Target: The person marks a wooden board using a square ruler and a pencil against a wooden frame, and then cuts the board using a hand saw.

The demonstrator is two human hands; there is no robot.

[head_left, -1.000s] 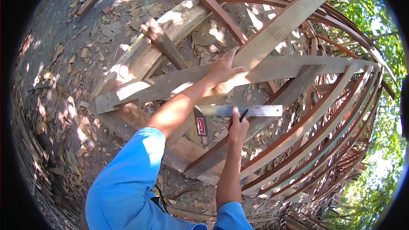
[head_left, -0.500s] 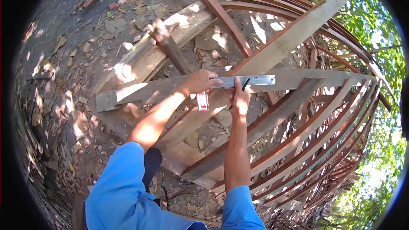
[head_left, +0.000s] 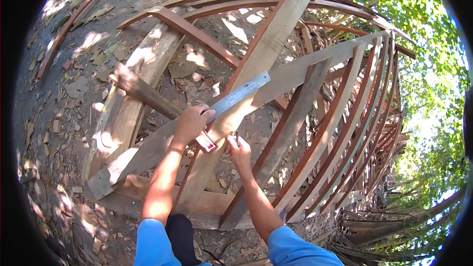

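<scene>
My left hand [head_left: 191,124] is closed on a try square [head_left: 240,93] with a steel blade and a red-edged handle. The blade lies slanted over the spot where a long grey plank [head_left: 340,55] crosses a wide board [head_left: 270,37]. The handle hangs toward me, beside the plank's near edge. In my right hand [head_left: 240,154] is a slim dark pencil [head_left: 237,137], pinched between fingers and thumb. That hand sits just below the plank, apart from the blade, over the lower part of the wide board.
Several curved wooden ribs [head_left: 322,130] fan out on the right, and bent red-brown strips [head_left: 226,1] arch across the far side. A short post [head_left: 143,91] and a thick beam [head_left: 156,54] stand at left. Dry leaves and wood chips cover the ground [head_left: 64,133].
The view has turned, so the frame sits more tilted. My right hand has drawn back from the square's blade toward me, still with the pencil. My left hand keeps the try square.
</scene>
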